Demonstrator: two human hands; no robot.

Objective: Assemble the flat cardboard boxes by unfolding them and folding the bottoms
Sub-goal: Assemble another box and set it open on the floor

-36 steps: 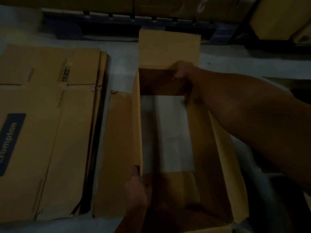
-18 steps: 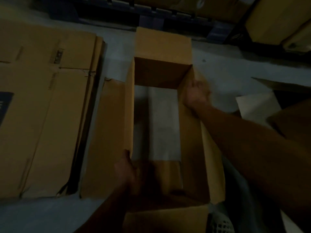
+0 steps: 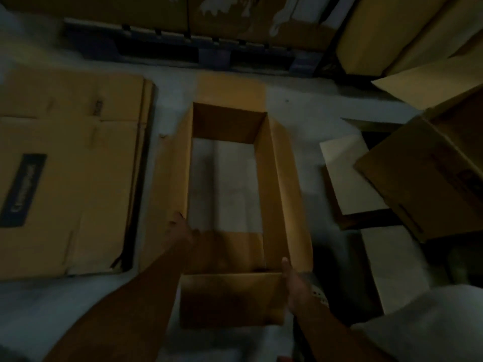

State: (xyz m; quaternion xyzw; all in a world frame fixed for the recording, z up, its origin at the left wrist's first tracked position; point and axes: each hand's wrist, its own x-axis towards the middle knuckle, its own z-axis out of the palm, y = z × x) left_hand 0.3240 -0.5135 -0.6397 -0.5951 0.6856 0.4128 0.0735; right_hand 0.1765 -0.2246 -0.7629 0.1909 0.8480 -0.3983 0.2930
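The opened brown rectangular cardboard box (image 3: 274, 178) stands on the grey floor (image 3: 308, 121), floor visible through its unfolded bottom. The right hand (image 3: 294, 288) has left the box's far corner for its near right corner. The left hand (image 3: 180, 231) keeps gripping the near left wall; the state of both hands' fingers cannot be told. Judgement: bottom folding is about to begin. A stack of flat brown cardboard boxes (image 3: 65, 165) lies left of the box.

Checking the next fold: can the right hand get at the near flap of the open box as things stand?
Probably yes. The right hand is already at the right edge of the near flap, which lies spread toward the person with nothing over it. The left hand is at the open box's left wall, out of the way.
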